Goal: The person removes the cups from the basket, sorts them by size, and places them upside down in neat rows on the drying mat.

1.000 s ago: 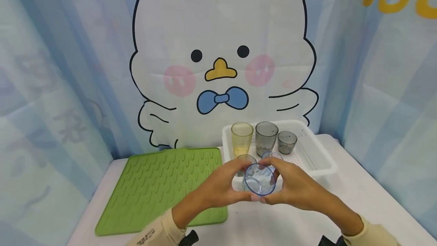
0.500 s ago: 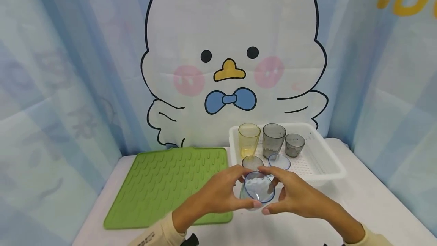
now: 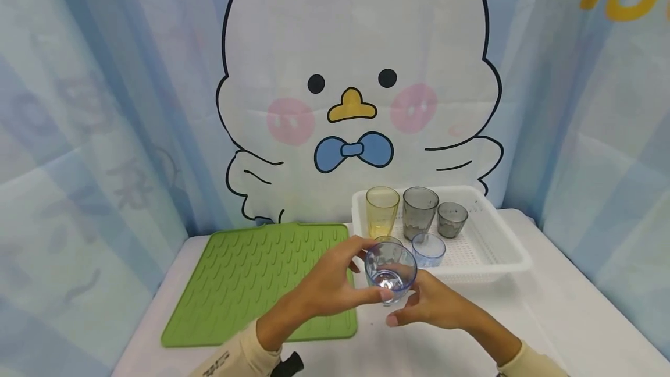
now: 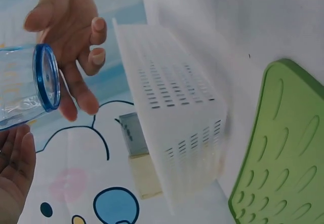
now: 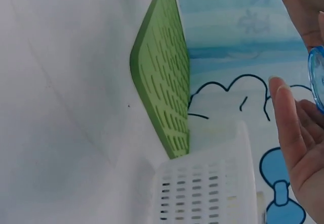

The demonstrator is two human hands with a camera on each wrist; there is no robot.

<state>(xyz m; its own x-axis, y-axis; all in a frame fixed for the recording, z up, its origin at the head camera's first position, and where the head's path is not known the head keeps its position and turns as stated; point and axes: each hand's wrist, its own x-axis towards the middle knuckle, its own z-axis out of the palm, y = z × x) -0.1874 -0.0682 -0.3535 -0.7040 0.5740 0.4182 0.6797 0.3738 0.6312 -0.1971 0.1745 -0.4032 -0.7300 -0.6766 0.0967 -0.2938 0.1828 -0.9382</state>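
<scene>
A clear blue-rimmed drinking glass (image 3: 391,275) is held up in front of the white basket, its mouth tilted toward the head camera. My left hand (image 3: 335,284) grips it from the left, thumb in front and fingers round the far side. My right hand (image 3: 438,301) is at the glass's lower right, fingers loosely bent and partly hidden behind it. In the left wrist view the right hand (image 4: 71,44) lies beside the thick blue base of the glass (image 4: 46,77), not wrapped round it; whether a fingertip touches is unclear.
The perforated white basket (image 3: 497,237) contains a tall yellow glass (image 3: 382,211), a tall grey glass (image 3: 420,214), a small grey glass (image 3: 452,220), a small blue glass (image 3: 428,251) and one more mostly hidden glass. Left of it lies a green ridged mat (image 3: 251,278). A printed curtain hangs behind.
Both hands were at the glass's sides; now the left hand alone grips it, and the right hand has slipped lower. The glass has tipped so its inside and base show.
</scene>
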